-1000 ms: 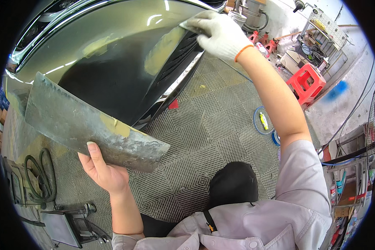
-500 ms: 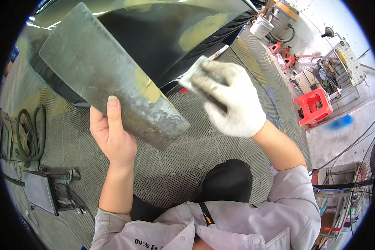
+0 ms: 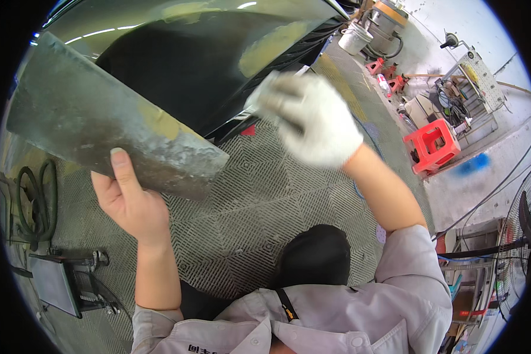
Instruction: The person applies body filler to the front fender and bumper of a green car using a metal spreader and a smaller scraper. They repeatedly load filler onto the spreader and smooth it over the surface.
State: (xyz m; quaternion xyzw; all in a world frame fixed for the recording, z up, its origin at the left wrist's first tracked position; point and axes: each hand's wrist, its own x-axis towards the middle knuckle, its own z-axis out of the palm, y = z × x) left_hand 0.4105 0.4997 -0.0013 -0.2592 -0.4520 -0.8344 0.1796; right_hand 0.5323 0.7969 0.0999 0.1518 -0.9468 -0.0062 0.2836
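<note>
My bare left hand (image 3: 133, 197) grips a flat grey board (image 3: 94, 106) by its lower edge, thumb on top. A dab of yellowish putty (image 3: 162, 122) sits near the board's far edge, with pale smears beside it. In a white knitted glove, my right hand (image 3: 315, 121) is closed around a pale putty scraper (image 3: 255, 100); motion blurs it and the fingers hide much of it. That hand hovers right of the board, apart from it, near the lower edge of a glossy dark car panel (image 3: 165, 65). A yellowish filler patch (image 3: 271, 48) shows on the panel.
Textured matting (image 3: 242, 230) covers the floor. To the right stand a red stool (image 3: 433, 144), a white bucket (image 3: 355, 38), a vacuum cleaner (image 3: 386, 23) and a metal cart (image 3: 475, 85). At left lie a coiled hose (image 3: 38, 206) and a flat lamp-like panel (image 3: 54, 284).
The board has moved left and tilted flatter in my left hand. My right hand has shifted slightly left and up with the scraper. The whole view has turned a little.
</note>
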